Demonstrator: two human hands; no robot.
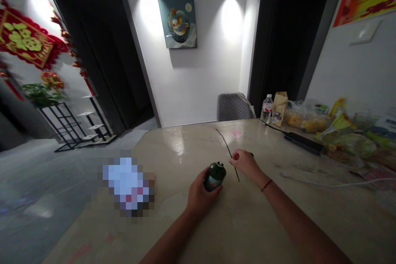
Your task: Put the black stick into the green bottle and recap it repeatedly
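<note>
A small dark green bottle [215,176] with a pale, narrow opening at its top and a picture label is wrapped in my left hand [200,192]. It is tilted slightly, just above or on the table; I cannot tell which. To its right, my right hand [244,164] is closed in a pinch around a long, thin dark stick [224,141]. The stick runs slantwise past both sides of the fingers. A small black piece [252,155] shows at the far edge of my right hand, mostly hidden.
The pale stone-like table [173,231] carries a pixelated blue-white object [128,181] at left. At right are a water bottle [267,109], a paper bag [280,109], a black power strip [303,143], a white cable [334,184] and snack bags [343,136]. A grey chair [234,107] stands behind.
</note>
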